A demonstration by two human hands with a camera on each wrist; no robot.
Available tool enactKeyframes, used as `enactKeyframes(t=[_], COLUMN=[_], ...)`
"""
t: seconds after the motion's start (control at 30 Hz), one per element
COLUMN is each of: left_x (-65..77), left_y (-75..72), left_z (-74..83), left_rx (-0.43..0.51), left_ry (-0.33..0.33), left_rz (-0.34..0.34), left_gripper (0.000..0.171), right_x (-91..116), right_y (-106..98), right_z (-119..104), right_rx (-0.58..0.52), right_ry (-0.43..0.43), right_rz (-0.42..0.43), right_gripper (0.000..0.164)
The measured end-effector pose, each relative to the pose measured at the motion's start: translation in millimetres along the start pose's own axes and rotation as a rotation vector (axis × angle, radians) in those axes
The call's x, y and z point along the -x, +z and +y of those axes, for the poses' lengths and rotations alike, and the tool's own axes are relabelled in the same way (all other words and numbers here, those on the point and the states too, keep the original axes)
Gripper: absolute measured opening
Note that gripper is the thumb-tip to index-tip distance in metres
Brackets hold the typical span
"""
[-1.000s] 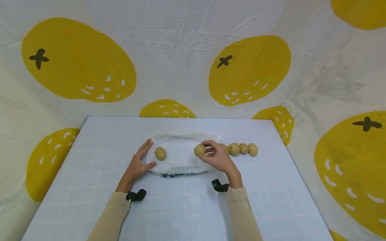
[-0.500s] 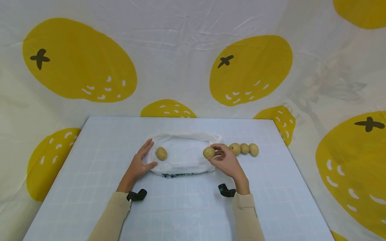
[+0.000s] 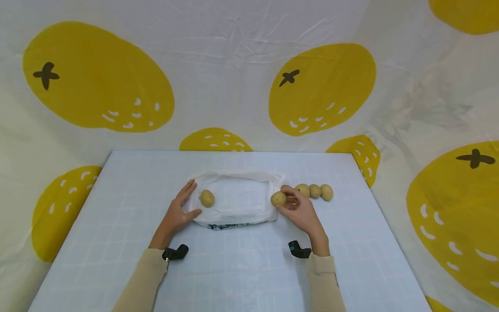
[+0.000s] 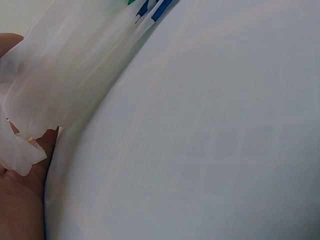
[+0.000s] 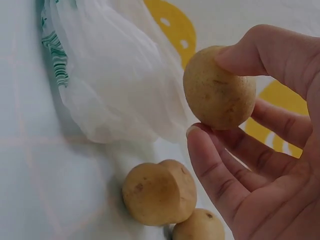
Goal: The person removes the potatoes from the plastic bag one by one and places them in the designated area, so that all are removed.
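My right hand (image 3: 302, 211) pinches a potato (image 3: 278, 199) between thumb and fingertips, over the right edge of a white plastic bag (image 3: 234, 219). In the right wrist view the held potato (image 5: 217, 92) is round and tan, raised above other potatoes. My left hand (image 3: 177, 214) lies at the bag's left side with fingers spread and thumb along the near edge. The left wrist view shows thin plastic (image 4: 65, 75) covering part of that hand. Another potato (image 3: 207, 198) sits at the left end of the bag's wide opening, beside the left hand.
Several potatoes (image 3: 315, 191) stand in a row right of the bag, partly hidden by the right hand. A pale checked cloth (image 3: 234, 268) covers the table. Behind hangs a white curtain (image 3: 222, 86) printed with large yellow fruit.
My right hand has carried its potato rightward, from over the bag's opening to its right edge. The left hand and the bag have stayed in place.
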State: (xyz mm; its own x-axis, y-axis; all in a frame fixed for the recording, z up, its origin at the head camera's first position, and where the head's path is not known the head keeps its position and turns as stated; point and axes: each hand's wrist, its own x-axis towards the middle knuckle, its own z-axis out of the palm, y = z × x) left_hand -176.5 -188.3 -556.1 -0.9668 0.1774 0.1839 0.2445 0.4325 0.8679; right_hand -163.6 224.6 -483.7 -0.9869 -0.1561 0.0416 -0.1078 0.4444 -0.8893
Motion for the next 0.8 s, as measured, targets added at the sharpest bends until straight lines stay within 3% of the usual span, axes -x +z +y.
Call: enactKeyframes(t=[0.27,0.8], left_x=[-0.4,0.0], left_y=[-2.6,-1.0], left_z=[0.2,1.9], left_rx=[0.014,0.034], left_ry=[0.016,0.006], left_rz=[0.007,0.009], left_gripper=[0.087,0.089], right_x=[4.6,19.4], right_y=[-7.4,-23.0], right_z=[5.3,27.9], right_rx=[0.054,0.05], right_ry=[0.027,0.082], right_rz=[0.051,0.097], right_gripper=[0.052,0.054])
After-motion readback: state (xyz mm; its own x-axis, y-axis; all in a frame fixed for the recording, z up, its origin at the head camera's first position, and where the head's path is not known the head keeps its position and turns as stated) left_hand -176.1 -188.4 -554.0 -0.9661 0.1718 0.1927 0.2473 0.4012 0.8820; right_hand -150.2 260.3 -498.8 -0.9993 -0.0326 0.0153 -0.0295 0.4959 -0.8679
